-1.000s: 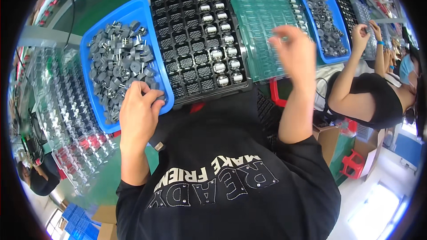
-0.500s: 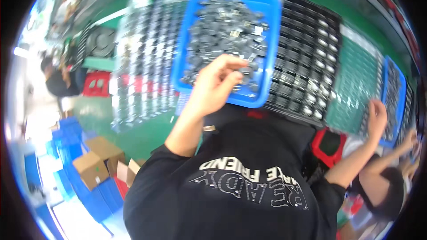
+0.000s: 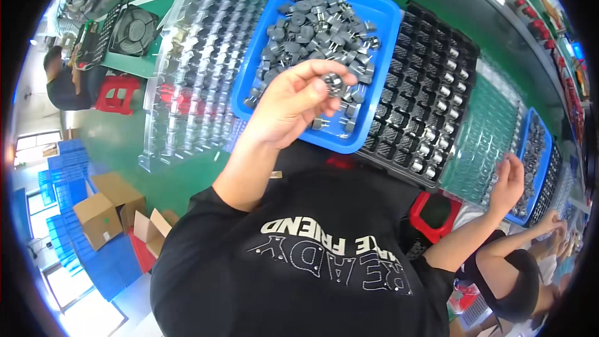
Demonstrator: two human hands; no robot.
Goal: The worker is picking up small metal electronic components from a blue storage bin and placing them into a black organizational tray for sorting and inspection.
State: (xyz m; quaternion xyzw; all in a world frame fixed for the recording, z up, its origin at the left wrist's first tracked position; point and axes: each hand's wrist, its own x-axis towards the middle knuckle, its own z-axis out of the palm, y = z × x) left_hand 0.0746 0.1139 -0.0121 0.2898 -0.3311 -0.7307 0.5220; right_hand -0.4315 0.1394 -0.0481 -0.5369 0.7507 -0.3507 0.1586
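My left hand (image 3: 290, 103) is raised above the near part of a blue bin (image 3: 239, 81). Between its thumb and fingers it pinches a small dark grey plug (image 3: 335, 85), whose shiny metal side shows. Many loose grey plugs (image 3: 306, 34) with metal pins lie heaped in the bin. Off to the right, my right hand (image 3: 508, 184) has its fingers curled, near a clear ribbed tray (image 3: 474, 146) and a second blue bin (image 3: 529, 122) of small grey parts. Whatever those fingers may hold is too small to make out.
Right of the near bin lies a black compartment tray (image 3: 415, 87), its right columns filled with shiny parts. Stacked clear trays (image 3: 206, 68) are on the left. Cardboard boxes (image 3: 103, 215), a fan (image 3: 134, 31), red stools (image 3: 118, 93) and other people (image 3: 515, 274) are around.
The whole view has shifted and sharpened. My left hand has turned slightly, and the plug between its fingers now shows clearly. My right hand stays beside the far bin.
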